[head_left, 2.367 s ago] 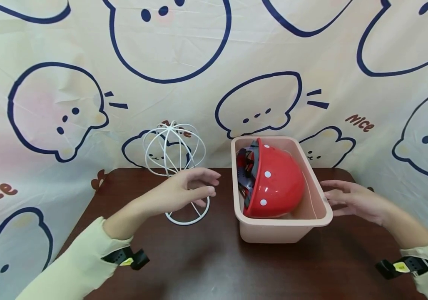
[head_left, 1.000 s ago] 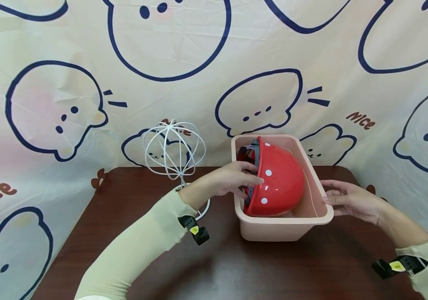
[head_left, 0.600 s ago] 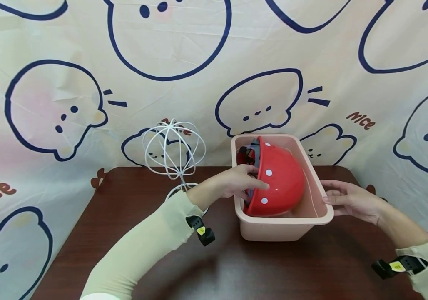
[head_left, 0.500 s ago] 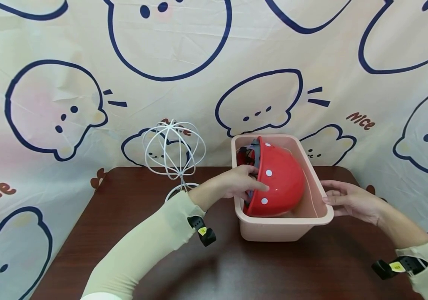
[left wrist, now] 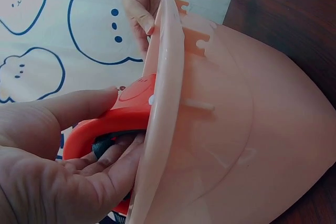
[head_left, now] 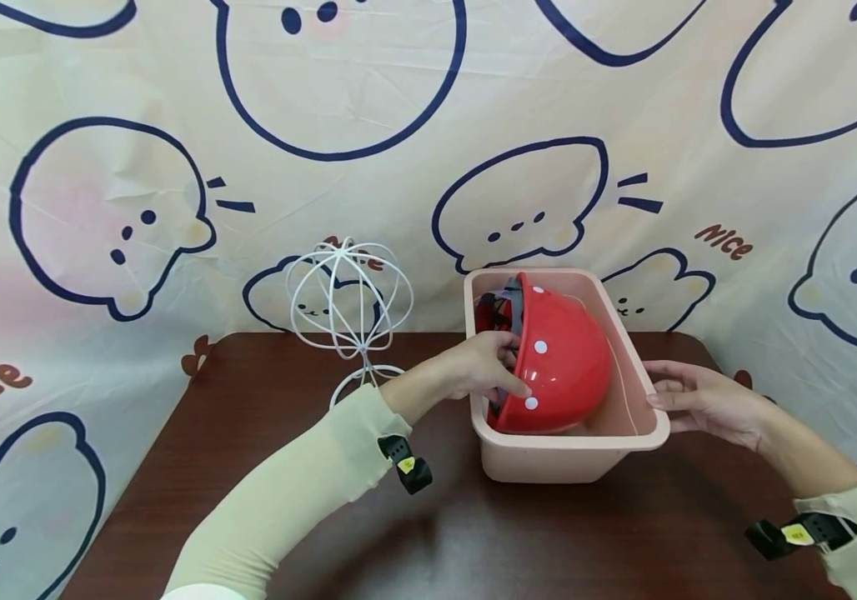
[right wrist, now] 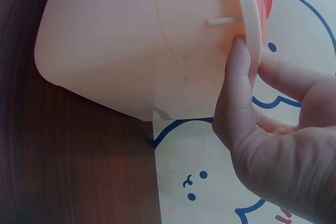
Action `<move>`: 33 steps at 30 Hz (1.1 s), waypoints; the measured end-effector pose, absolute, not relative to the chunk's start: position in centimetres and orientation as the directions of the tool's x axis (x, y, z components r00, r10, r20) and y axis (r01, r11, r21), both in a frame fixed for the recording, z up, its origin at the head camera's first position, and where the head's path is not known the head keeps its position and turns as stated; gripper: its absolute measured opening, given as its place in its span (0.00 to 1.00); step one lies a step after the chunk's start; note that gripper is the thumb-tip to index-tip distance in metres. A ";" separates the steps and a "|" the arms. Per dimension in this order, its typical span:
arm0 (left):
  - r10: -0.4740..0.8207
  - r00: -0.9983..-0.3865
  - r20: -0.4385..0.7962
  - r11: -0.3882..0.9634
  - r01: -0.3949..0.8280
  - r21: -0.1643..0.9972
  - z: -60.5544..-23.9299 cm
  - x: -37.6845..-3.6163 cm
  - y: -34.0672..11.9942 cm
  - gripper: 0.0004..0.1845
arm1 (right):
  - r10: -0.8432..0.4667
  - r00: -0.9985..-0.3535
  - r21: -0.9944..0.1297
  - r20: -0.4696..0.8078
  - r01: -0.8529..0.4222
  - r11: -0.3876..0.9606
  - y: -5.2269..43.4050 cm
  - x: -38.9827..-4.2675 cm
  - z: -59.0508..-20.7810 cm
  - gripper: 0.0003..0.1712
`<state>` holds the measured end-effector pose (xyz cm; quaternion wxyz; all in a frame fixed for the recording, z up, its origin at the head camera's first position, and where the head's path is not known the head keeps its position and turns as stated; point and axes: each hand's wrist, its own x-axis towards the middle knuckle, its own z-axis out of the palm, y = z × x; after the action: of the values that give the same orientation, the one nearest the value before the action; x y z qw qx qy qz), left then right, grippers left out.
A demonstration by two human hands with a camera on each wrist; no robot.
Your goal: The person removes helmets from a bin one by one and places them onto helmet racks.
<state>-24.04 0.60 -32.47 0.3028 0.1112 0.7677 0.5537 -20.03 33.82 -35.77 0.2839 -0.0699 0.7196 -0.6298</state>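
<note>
A red helmet (head_left: 567, 371) with white dots lies on its side in a pink plastic tub (head_left: 548, 467) on the dark wooden table (head_left: 286, 483). My left hand (head_left: 484, 367) grips the helmet's left rim. In the left wrist view its thumb lies on the red shell (left wrist: 126, 116) and its fingers (left wrist: 113, 153) curl inside against the dark liner. My right hand (head_left: 699, 400) holds the tub's right rim. In the right wrist view the thumb (right wrist: 236, 77) presses under that rim of the tub (right wrist: 131, 45), with the fingers on the other side.
A white wire ball-shaped stand (head_left: 349, 300) rises at the table's back, left of the tub. A cartoon-printed cloth (head_left: 136, 208) hangs behind the table. Bare tabletop lies in front of the tub and to its left.
My left hand moved from beside the wire stand to the helmet's rim and closed on it. My right hand settled on the tub's rim. The helmet has barely shifted.
</note>
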 end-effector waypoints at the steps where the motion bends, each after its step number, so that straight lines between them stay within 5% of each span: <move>1: 0.508 -0.792 -0.340 0.362 -0.162 0.918 -32.5 -24.0 0.6 0.37 | -0.459 -0.828 -0.946 -0.320 0.257 0.197 33.8 -20.0 -35.8 0.32; 17: 0.490 -0.842 -0.227 0.335 -0.059 0.940 -32.8 -23.4 0.9 0.33 | -0.455 -0.837 -0.952 -0.304 0.244 0.187 34.0 -19.8 -35.8 0.30; 33: 0.401 -0.889 -0.219 0.329 -0.083 0.941 -32.1 -23.4 0.7 0.32 | -0.451 -0.839 -0.950 -0.305 0.238 0.201 33.8 -19.9 -35.8 0.34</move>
<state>-23.35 0.73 -32.13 0.2122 0.1011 0.7869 0.5705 -19.95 33.80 -35.77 0.2743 -0.0736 0.7247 -0.6278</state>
